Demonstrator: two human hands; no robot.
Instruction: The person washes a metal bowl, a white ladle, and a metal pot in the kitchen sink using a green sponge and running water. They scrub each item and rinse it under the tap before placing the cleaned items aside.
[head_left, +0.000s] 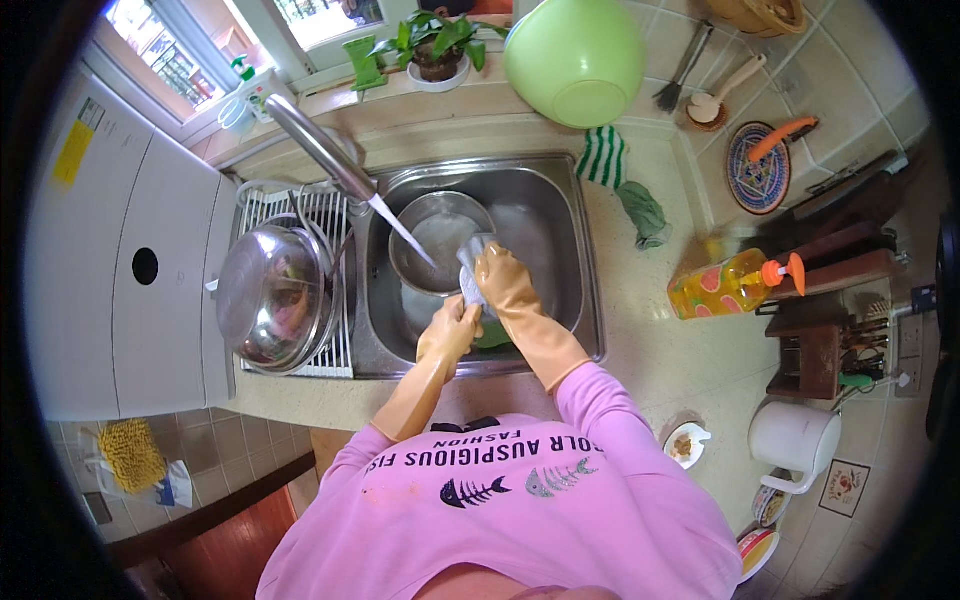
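Note:
Both my hands wear wet orange rubber gloves and are close together over the stainless steel sink (585, 292). A grey-white cloth (470, 283) runs between them, and its fine shape is too small to make out. My right hand (508, 277) grips its upper part, with a fold showing past the fingers. The lower end is pinched by my left hand (448, 334). Beyond them, a round metal basin (411, 274) stands in the sink, and water (397, 225) streams into it from the faucet (319, 146). Something green (493, 335) lies below my hands, partly hidden.
A metal bowl (262, 300) rests upside down on the drying rack (300, 364) at left. Right of the sink are a striped cloth (602, 156), a green cloth (643, 214) and a yellow pump bottle (716, 286). Behind it leans a large green bowl (577, 56).

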